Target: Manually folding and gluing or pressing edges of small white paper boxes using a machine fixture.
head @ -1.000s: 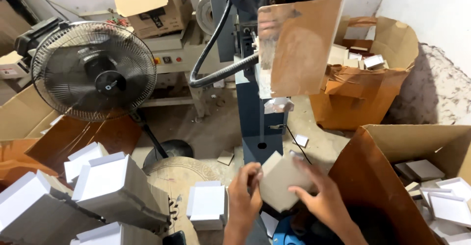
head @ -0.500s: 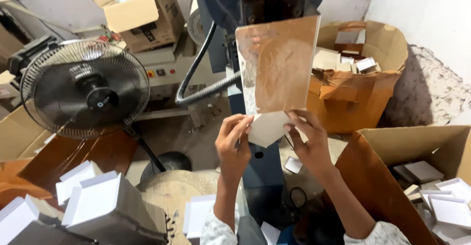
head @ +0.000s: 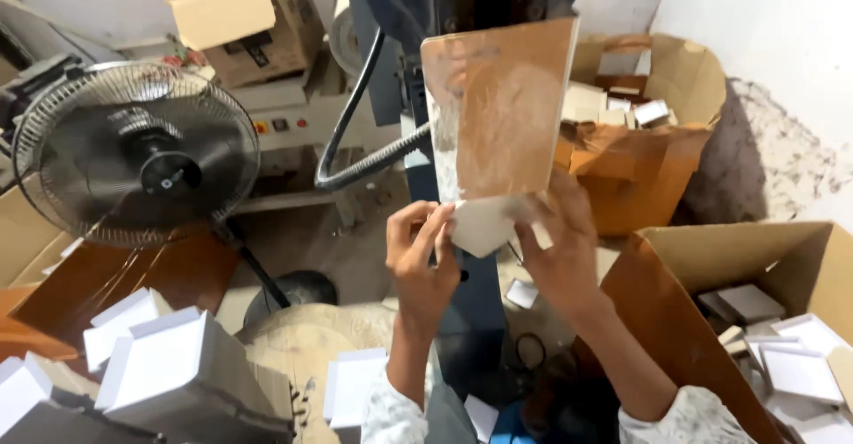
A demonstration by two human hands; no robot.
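My left hand (head: 422, 262) and my right hand (head: 558, 248) hold a small white cardboard box piece (head: 480, 226) between them, raised in front of a blue machine column (head: 462, 142). The piece sits just under a brown cardboard guard with a clear shiny film (head: 502, 106) fixed to the machine. Fingers of both hands pinch the piece's left and right edges. A grey flexible hose (head: 355, 155) curves from the machine on the left.
A black pedestal fan (head: 138, 155) stands at left. White box lids (head: 178, 368) pile at lower left. An open brown carton (head: 782, 320) with white pieces is at right; another carton (head: 649, 133) stands behind. A round wooden stool top (head: 302, 346) lies below.
Both hands lifted the white piece from low near the stool up to the machine, just under the brown guard. The view tilted up slightly.
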